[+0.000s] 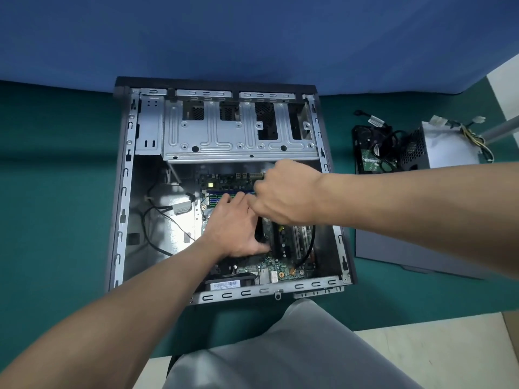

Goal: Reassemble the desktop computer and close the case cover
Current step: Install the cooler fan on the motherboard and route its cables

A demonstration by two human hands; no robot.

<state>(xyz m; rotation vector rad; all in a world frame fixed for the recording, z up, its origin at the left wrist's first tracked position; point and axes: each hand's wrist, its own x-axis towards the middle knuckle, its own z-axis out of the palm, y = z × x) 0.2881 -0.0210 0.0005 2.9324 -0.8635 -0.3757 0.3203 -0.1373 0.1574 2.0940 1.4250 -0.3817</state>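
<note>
The open desktop case lies flat on a green table, its silver drive cage at the far end. A green motherboard sits in the near right part. My left hand lies over the black CPU cooler, fingers stretched toward the blue memory slots, thumb wrapped round the cooler's side. My right hand hovers just beyond it with fingers curled down, fingertips meeting those of the left hand. Whatever they hold is hidden. The grey case cover lies flat to the right of the case.
A power supply with loose wires and a black fan part with cables lie at the far right. Loose black cables run across the case's bare left floor. My grey-trousered knee is below the table edge.
</note>
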